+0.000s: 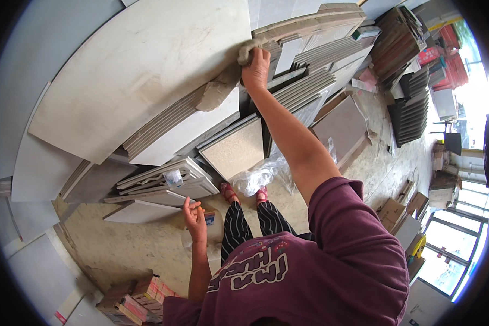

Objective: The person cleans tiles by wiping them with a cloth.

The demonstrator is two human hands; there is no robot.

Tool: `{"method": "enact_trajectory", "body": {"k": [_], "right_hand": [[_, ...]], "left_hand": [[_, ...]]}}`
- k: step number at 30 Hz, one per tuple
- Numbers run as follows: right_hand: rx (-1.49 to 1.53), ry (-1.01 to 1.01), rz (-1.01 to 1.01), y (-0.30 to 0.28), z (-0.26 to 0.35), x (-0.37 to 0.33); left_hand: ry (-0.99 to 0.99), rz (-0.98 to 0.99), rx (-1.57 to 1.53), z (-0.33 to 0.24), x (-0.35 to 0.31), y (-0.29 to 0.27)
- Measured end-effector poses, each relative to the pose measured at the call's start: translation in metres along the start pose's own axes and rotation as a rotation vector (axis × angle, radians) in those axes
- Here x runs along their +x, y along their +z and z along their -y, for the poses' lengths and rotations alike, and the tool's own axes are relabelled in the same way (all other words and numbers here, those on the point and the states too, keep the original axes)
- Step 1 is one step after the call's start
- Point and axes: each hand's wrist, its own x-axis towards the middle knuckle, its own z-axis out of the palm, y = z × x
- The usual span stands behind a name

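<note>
My right hand (255, 71) reaches far forward with its fingers closed round a bunched, dusty grey-brown rag (248, 50). It is at the right end of a large pale slab (146, 70) that has brownish smudges on its face. Below and left of that hand, a crumpled brown piece (217, 95) lies over the edges of stacked tiles; whether it is part of the rag I cannot tell. My left hand (194, 220) hovers low with fingers partly apart and nothing visible in it, near a leaning stack of pale tiles (165, 182).
Rows of tiles (309, 87) lean to the right of the slab. A speckled beige tile (236, 149) stands before my feet, beside crumpled clear plastic (255, 178). Red-and-tan boxes (146, 296) sit at lower left. Dark racked panels (410, 111) and cartons (394, 214) stand at right.
</note>
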Motion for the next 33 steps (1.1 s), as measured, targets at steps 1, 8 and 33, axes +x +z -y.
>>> {"method": "enact_trajectory", "body": {"k": [1, 8, 33], "right_hand": [[-0.062, 0.119, 0.038, -0.002, -0.013, -0.007], [-0.034, 0.357, 0.056, -0.026, 0.002, 0.020], [0.395, -0.074, 0.040, 0.004, 0.125, 0.065]], "left_hand": [[0.001, 0.000, 0.002, 0.000, 0.000, 0.000], [0.002, -0.009, 0.004, -0.001, 0.002, -0.004], [0.039, -0.019, -0.034, -0.029, 0.020, -0.009]]}}
